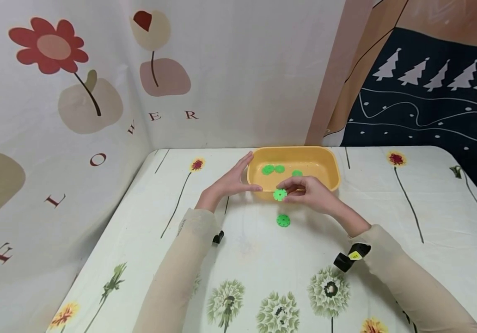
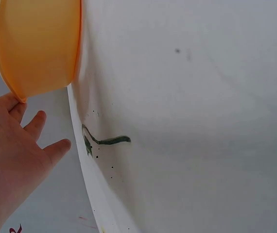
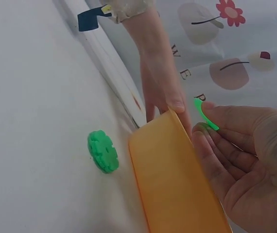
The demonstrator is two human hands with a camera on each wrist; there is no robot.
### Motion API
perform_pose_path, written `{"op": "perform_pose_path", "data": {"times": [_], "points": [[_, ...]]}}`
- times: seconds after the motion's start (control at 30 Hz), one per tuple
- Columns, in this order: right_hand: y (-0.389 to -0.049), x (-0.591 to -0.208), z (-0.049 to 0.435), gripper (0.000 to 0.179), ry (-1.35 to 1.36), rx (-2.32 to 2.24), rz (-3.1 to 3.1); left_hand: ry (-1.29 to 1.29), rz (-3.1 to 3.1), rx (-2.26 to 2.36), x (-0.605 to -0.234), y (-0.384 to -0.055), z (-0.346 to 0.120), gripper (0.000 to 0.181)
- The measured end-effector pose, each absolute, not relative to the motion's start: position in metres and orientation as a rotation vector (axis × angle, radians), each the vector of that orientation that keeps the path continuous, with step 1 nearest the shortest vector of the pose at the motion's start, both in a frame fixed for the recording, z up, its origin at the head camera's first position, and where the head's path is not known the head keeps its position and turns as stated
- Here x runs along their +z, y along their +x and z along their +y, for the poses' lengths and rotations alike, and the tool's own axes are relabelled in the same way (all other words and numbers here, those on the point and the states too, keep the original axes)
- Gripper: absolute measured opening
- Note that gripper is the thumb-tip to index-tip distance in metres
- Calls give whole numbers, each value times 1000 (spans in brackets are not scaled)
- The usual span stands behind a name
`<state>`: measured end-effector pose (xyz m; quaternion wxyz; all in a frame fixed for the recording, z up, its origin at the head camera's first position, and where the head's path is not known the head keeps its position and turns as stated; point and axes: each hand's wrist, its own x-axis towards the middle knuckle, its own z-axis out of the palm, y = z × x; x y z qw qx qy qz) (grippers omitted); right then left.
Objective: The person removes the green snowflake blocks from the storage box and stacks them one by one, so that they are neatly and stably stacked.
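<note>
While right grip (image 1: 310,195) pinches notched disc (image 1: 280,194), smooth round-cornered tub (image 1: 292,154)

Left of tub (image 1: 326,162): left hand (image 1: 234,179) blocks | near side: green disc (image 1: 283,220) (flat) | right: passable

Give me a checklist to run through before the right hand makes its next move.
1. Held green disc secure: ok, pinched between the thumb and fingers of the right hand.
2. Yellow tub steadied: ok, the left hand touches its left end.
3. Tub upright: ok, it sits open side up on the table.
4. Table free of green discs: not ok, green lies in front of the tub.
5. Green piece on the table single: cannot tell, it looks thick and may be stacked.
6. Green discs in the tub fully counted: cannot tell, several show but more may be hidden.
</note>
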<state>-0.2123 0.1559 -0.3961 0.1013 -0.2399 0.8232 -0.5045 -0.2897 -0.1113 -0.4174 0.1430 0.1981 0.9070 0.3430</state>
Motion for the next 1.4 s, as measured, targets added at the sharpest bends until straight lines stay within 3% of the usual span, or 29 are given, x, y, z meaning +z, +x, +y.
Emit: {"op": "perform_pose_path", "data": {"times": [1.4], "points": [[-194, -417, 161, 32, -787, -1439, 2332, 588, 2618, 1009, -418, -290, -111, 112]]}}
